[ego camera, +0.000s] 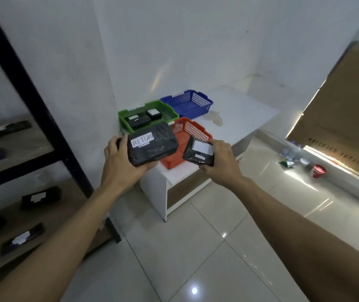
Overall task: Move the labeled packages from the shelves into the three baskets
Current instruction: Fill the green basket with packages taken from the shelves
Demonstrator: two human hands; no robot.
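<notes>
Left hand [119,162] clasped the film-wrapped RETUR package [152,147]; right hand [217,162] clasped a smaller labelled package [199,152], both above the orange basket [196,129] on the surface [239,114]. Wrapping probably slick; edge holds suit.

The large black plastic-wrapped package [152,147] hides the near corner of the green mesh basket [123,118] and part of the orange mesh basket [192,131]. Its white handwritten label [142,139] reads roughly "RETUR"; the last letters and the small line beneath are too blurred to read. The fingers [147,165] of the left hand [119,162] are mostly hidden under that package. The label [203,147] on the smaller black package [198,153] is glared blank. Dark parcels [40,197] on the wooden shelves [11,147] are blurred and partly cropped at the picture's left edge.
</notes>
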